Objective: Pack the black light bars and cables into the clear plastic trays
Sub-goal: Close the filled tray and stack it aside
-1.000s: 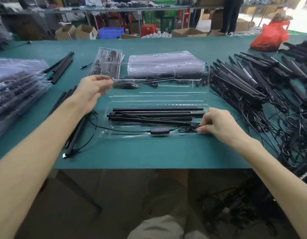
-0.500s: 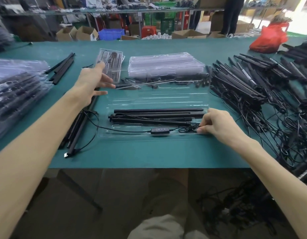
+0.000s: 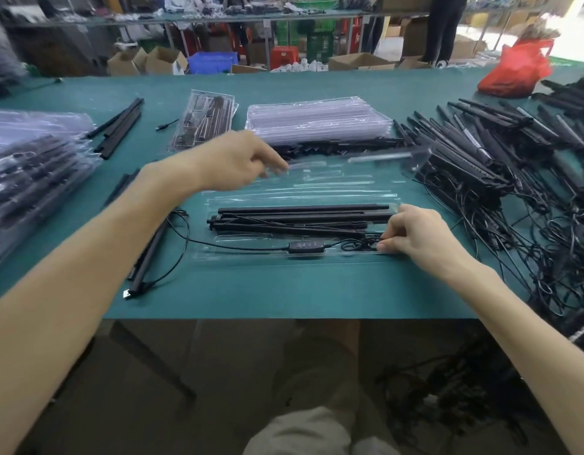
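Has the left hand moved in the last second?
Yes: the left hand shifted right, from beside the small parts tray toward the stack of empty trays.

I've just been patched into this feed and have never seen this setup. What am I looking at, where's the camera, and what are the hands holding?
There is no machine here. These are a person's two bare hands, filmed by one camera worn on the head, looking down at a green table. In front lies a clear tray holding black light bars and a controller on its lead. The right hand pinches the coiled cable at the tray's right end. The left hand grips a clear plastic piece, blurred and lifted just behind the tray; it is likely the lid. Further back sits a stack of empty trays. Loose light bars are piled on the right, and packed trays on the left.
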Tool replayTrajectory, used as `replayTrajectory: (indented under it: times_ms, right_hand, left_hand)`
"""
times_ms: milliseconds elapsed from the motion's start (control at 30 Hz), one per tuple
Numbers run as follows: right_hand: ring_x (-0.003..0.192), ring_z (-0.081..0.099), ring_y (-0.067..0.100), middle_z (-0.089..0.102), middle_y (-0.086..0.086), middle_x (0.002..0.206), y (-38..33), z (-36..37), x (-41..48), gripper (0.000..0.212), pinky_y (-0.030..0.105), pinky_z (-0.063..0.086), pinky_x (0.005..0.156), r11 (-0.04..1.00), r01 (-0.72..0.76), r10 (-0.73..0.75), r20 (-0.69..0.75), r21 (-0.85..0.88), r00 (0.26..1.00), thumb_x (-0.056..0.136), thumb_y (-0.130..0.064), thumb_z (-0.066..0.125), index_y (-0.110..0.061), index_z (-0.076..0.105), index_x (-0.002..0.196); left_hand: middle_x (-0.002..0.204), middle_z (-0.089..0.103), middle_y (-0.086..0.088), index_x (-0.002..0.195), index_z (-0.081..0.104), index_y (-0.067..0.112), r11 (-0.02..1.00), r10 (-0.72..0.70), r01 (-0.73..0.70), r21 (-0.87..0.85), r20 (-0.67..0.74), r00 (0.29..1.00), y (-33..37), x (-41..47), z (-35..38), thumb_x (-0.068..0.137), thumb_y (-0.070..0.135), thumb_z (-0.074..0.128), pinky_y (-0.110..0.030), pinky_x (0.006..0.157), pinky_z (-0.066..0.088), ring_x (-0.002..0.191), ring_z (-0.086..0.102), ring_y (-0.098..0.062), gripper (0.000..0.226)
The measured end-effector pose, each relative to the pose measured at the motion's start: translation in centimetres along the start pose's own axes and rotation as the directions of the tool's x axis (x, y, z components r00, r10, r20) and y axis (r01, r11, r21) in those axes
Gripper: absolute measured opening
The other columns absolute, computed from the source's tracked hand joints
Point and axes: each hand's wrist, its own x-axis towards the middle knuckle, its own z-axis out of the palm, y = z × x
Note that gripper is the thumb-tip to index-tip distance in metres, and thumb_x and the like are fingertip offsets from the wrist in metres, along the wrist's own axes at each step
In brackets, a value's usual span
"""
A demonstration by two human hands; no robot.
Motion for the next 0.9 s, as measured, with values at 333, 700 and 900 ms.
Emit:
replayTrajectory:
  times_ms: [333,700,900]
  right_hand:
    - [0.079,0.052,0.018,0.051,-0.005,0.078,-0.6,0.1,-0.6,0.021,0.033,0.040,0.071,1.000,-0.017,0.017,-0.034,-0.014,0.999,0.077,-0.021,0.087,-0.016,0.068,0.069]
    - [0.084,0.052,0.020,0.056,-0.001,0.084,-1.7,1.6,-2.7,0.011,0.032,0.036,0.069,0.990,-0.037,0.001,-0.252,-0.136,0.968,0.085,-0.018,0.078,-0.008,0.075,0.081]
    - [0.092,0.055,0.025,0.059,0.003,0.090,-2.0,1.5,-3.3,0.016,0.036,0.045,0.075,0.979,0.005,-0.057,-0.249,-0.205,0.967,0.095,-0.018,0.068,-0.007,0.078,0.094]
  left_hand:
    - [0.160,0.034,0.004,0.153,0.041,0.017,0.992,0.095,-0.075,-0.100,0.212,0.973,2.2,1.3,7.5,0.109,0.031,0.037,-0.016,0.116,0.017,0.147,0.030,-0.007,0.046]
    - [0.167,0.011,0.011,0.161,0.014,0.028,0.985,0.153,-0.162,0.052,0.152,0.976,0.6,1.5,11.3,0.082,0.088,0.016,-0.040,0.127,0.007,0.153,0.006,-0.003,0.099]
    - [0.168,0.011,0.011,0.161,0.013,0.028,0.983,0.158,-0.169,0.074,0.133,0.978,0.4,1.4,11.9,0.084,0.081,0.014,-0.043,0.127,0.005,0.153,0.006,-0.004,0.094]
